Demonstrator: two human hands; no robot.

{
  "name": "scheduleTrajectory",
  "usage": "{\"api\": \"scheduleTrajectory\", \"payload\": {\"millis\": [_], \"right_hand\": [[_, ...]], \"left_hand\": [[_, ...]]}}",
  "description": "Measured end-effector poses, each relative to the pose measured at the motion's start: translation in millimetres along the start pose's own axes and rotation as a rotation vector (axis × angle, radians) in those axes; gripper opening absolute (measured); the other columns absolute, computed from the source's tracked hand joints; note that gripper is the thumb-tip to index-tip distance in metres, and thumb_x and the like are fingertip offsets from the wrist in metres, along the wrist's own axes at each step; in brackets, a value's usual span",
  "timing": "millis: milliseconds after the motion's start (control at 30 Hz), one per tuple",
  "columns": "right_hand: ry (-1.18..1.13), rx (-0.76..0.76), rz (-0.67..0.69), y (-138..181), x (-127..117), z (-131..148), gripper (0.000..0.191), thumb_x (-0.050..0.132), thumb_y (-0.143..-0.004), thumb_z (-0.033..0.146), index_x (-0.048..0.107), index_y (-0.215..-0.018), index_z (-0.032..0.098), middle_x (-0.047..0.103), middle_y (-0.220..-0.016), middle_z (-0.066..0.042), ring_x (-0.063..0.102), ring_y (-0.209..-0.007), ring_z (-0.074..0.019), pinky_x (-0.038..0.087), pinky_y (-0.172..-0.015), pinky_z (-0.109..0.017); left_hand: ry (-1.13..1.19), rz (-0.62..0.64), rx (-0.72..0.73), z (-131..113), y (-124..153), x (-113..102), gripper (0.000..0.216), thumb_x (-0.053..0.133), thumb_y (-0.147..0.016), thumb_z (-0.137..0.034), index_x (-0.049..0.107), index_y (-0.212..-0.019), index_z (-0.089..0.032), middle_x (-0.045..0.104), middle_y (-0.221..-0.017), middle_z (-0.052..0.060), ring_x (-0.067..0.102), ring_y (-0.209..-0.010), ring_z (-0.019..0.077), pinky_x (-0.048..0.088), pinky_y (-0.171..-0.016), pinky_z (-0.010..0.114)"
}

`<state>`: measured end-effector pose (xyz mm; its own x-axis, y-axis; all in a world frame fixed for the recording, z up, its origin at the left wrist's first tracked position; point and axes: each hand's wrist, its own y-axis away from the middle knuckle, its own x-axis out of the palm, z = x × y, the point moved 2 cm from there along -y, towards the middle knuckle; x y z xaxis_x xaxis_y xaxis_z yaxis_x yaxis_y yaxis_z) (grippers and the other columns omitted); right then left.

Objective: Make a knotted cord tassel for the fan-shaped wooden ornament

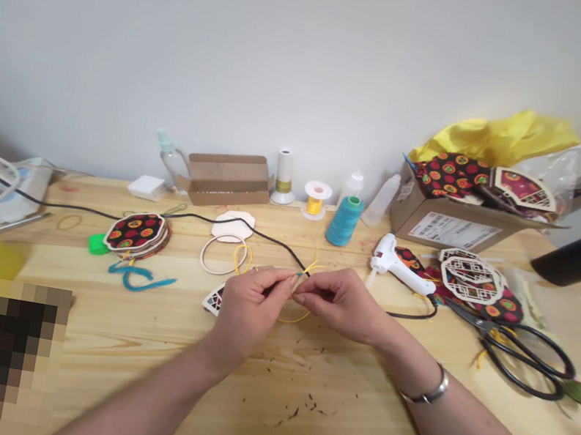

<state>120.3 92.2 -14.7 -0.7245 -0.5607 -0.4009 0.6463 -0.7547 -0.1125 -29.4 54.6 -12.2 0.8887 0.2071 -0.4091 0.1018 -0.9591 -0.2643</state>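
Note:
My left hand (pixel 247 307) and my right hand (pixel 340 301) meet over the middle of the wooden table (pixel 259 405). Both pinch a thin yellow cord (pixel 307 271), whose frayed end sticks up between the fingertips. A loop of the same cord hangs below the hands. Under my left hand lies a small patterned piece (pixel 213 299), partly hidden. A white ring (pixel 223 254) and a white scalloped disc (pixel 234 223) lie just beyond the hands. A metal bracelet sits on my right wrist.
A white glue gun (pixel 399 262) with a black cable lies right of the hands. Black scissors (pixel 519 348) and cut-out fan pieces (pixel 473 278) sit further right. A teal thread spool (pixel 344 220), a yellow cord reel (pixel 316 200), bottles and cardboard boxes (pixel 450 226) line the back.

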Motion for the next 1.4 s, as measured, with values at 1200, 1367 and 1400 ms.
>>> {"api": "scheduleTrajectory", "payload": {"millis": [1200,1367,1400], "right_hand": [[-0.077,0.04,-0.114,-4.9,-16.3,-7.7,0.029,0.059,-0.08,0.039,0.065,-0.072,0.013,0.048,-0.057,0.002,0.036,-0.052,-0.0085,0.029,-0.048,-0.023],[-0.047,0.021,-0.081,-3.2,-10.5,-1.9,0.029,0.057,-0.082,0.037,0.065,-0.07,0.013,0.047,-0.057,0.002,0.035,-0.052,-0.0083,0.029,-0.048,-0.022],[-0.024,0.014,-0.083,-2.9,-9.4,-1.1,0.028,0.056,-0.083,0.036,0.065,-0.071,0.013,0.048,-0.057,0.002,0.035,-0.052,-0.0083,0.029,-0.048,-0.022]], "left_hand": [[0.24,0.165,-0.184,-1.9,-7.2,-4.8,0.014,0.063,-0.075,-0.028,0.072,-0.069,-0.018,0.06,-0.057,-0.002,0.05,-0.052,0.011,0.041,-0.053,0.022],[0.179,0.098,-0.195,2.0,-7.0,-5.1,0.018,0.062,-0.076,-0.029,0.068,-0.063,-0.018,0.059,-0.054,-0.002,0.047,-0.048,0.0098,0.037,-0.047,0.021],[0.171,0.091,-0.2,2.1,-7.2,-5.2,0.018,0.062,-0.076,-0.029,0.068,-0.063,-0.018,0.059,-0.054,-0.002,0.047,-0.047,0.0099,0.036,-0.047,0.021]]}}
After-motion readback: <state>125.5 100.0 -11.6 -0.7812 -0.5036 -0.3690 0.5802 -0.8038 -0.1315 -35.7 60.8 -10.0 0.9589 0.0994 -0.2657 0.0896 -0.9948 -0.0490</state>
